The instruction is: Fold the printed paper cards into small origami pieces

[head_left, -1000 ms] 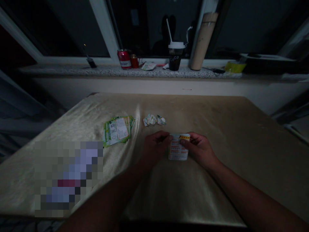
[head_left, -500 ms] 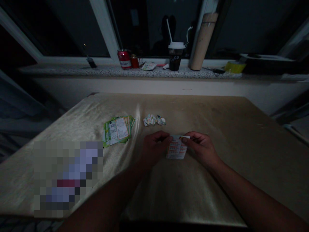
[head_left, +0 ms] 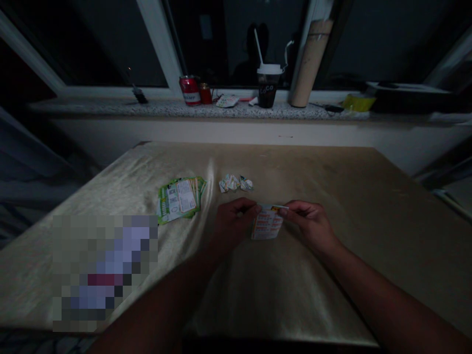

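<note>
A small printed paper slip [head_left: 266,225], white with orange print, hangs between my two hands over the golden tablecloth [head_left: 332,206]. My left hand [head_left: 233,222] pinches its top left corner and my right hand [head_left: 309,221] pinches its top right corner. The top edge of the slip is bent over. Two crumpled or folded paper pieces [head_left: 236,183] lie on the cloth just beyond my hands. A fanned pile of green and white slips [head_left: 180,198] lies to the left of them.
A pixelated patch [head_left: 105,273] covers the cloth at the lower left. On the stone windowsill [head_left: 110,109] behind the table stand a red can [head_left: 190,90], a dark cup with lid and straw [head_left: 267,86], a tall cardboard tube [head_left: 309,61] and a yellow packet [head_left: 358,102].
The slip has been lifted off the cloth and tilted, its lower end swinging left. My right hand moved from flat on the slip to a pinch at its top corner.
</note>
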Tool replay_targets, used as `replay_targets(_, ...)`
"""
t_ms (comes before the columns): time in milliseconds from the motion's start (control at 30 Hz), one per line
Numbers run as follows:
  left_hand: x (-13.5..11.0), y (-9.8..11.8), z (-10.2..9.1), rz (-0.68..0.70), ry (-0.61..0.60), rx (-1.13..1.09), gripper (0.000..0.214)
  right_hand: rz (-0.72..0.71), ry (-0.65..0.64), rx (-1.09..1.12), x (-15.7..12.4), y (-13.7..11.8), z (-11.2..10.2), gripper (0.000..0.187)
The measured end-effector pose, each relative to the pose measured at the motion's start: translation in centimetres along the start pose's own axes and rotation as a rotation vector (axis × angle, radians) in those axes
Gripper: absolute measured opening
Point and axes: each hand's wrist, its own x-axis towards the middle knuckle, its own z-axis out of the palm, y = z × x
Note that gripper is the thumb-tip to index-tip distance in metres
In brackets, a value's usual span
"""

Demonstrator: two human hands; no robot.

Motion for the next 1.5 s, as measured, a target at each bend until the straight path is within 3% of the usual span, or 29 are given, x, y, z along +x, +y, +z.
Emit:
replay_targets(300, 0.2, -0.1, -0.2, -0.016, 0.058, -0.022, 0.018, 0.004, -0.003, -0.034, 0.1, -0.2, 0.1, 0.027)
replay_targets(700, 0.7, -0.7, -0.1, -0.059, 0.03, 0.025, 0.023, -0.009, -0.058, -0.143, 0.2, 0.7, 0.0, 0.038)
replay_targets(800, 0.9, -1.0, -0.2, -0.07, 0.017, 0.1, 0.023, -0.071, -0.032, -0.244, 0.4, 1.1, -0.2, 0.038)
replay_targets(900, 1.1, -1.4, -0.2, -0.075, -0.006, 0.218, 0.019, -0.182, -0.002, -0.404, 0.7, 1.3, -0.5, 0.025)
replay_targets(1067, 1.7, -2.0, -0.3, -0.048, -0.033, 0.445, 0.014, -0.341, -0.095, -0.652, 1.3, 1.6, -1.0, 0.008)
replay_targets(1500, 1.9, -2.5, -0.5, 0.038, -0.135, 0.886, 0.022, -0.416, -0.22, -0.945, 2.0, 3.1, -1.4, 0.009)
